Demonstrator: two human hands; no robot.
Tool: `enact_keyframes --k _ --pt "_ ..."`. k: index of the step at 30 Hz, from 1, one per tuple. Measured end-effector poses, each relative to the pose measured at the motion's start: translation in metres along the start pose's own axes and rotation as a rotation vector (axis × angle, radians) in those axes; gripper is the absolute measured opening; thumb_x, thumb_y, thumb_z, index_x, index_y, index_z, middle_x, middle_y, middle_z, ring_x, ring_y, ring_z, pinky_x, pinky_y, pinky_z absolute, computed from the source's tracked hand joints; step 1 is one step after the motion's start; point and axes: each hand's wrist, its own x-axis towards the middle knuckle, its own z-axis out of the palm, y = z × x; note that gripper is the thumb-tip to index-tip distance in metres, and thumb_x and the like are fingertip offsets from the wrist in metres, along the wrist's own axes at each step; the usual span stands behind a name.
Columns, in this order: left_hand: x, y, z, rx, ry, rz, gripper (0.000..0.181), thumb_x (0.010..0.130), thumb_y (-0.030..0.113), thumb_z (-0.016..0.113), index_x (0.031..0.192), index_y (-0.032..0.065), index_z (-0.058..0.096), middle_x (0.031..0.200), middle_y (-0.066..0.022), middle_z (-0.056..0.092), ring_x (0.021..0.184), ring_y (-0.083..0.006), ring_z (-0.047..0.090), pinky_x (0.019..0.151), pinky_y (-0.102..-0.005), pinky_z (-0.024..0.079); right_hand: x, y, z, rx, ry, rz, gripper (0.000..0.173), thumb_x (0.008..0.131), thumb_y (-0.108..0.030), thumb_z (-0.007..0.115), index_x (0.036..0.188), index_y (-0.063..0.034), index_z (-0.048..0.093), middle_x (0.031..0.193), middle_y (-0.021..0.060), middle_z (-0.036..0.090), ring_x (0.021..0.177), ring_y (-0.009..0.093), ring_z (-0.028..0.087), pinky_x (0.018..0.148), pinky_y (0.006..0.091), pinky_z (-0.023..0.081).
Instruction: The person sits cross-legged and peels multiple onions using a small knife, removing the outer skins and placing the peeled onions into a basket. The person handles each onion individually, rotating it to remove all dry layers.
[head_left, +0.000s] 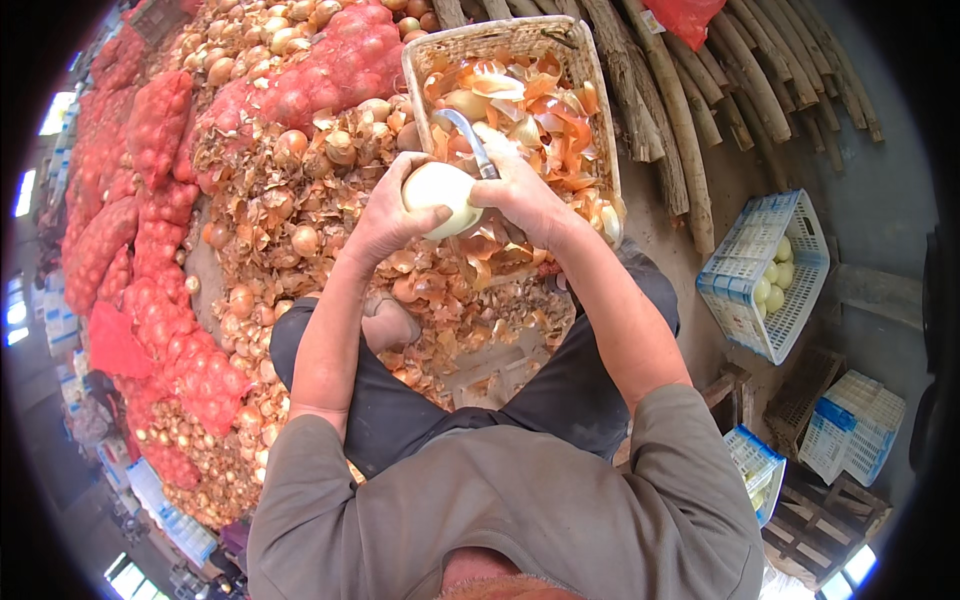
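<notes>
A peeled white onion (439, 196) sits in my left hand (386, 206), the thumb across its near side. My right hand (525, 191) grips a knife with a curved blade (466, 135), its tip pointing up and to the left. The right thumb touches the onion's right side, while the blade stands clear above it. Just beyond both hands is a dirty plastic crate (611, 142), heaped with loose orange onion skins (551, 112). What lies under the onion is partly hidden by my hands.
Unpeeled onions (304, 240) and dry skins cover the floor to the left, beside red mesh sacks (161, 127) of onions. Wooden poles (675, 112) lie at the upper right. A white and blue crate (720, 296) at right holds several peeled onions (776, 277). A wooden pallet (825, 517) lies lower right.
</notes>
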Motion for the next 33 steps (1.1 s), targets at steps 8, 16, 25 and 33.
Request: enact_keyframes --k 8,16,25,33 --pt "0.001 -0.006 -0.002 -0.163 0.005 -0.033 0.102 0.07 0.059 0.091 0.143 -0.0017 0.054 0.126 -0.0143 0.066 0.117 -0.0231 0.066 0.103 -0.0373 0.055 0.014 0.03 0.0 0.058 0.132 -0.035 0.038 0.082 -0.014 0.071 0.115 0.0038 0.065 0.082 0.0121 0.072 0.055 0.017 0.067 0.042 0.0302 0.048" --pt "-0.001 -0.014 -0.003 -0.46 0.003 -0.062 0.097 0.076 0.065 0.086 0.141 -0.0007 0.055 0.126 -0.0133 0.067 0.115 -0.0206 0.069 0.099 -0.0355 0.057 0.021 0.034 -0.003 0.096 0.093 -0.029 0.056 0.08 0.0 0.07 0.135 0.0031 0.059 0.099 0.0118 0.075 0.068 0.015 0.073 0.052 0.0284 0.057" --pt "0.007 -0.017 0.0 -0.206 0.058 -0.04 0.089 0.084 0.056 0.083 0.145 -0.0016 0.054 0.13 -0.0133 0.067 0.121 -0.0224 0.067 0.104 -0.0361 0.056 0.027 0.047 0.003 0.106 0.27 -0.124 0.04 0.08 0.003 0.073 0.12 -0.0005 0.068 0.096 0.009 0.074 0.069 0.015 0.071 0.058 0.0302 0.058" --pt "0.0 -0.009 0.018 0.159 0.215 0.124 0.089 0.074 0.031 0.098 0.143 -0.0034 0.053 0.127 -0.0135 0.068 0.116 -0.0194 0.066 0.102 -0.0362 0.056 0.043 0.067 0.003 -0.314 0.434 -0.287 0.024 0.081 -0.004 0.074 0.104 0.002 0.076 0.101 0.0149 0.076 0.08 0.025 0.074 0.075 0.0374 0.058"
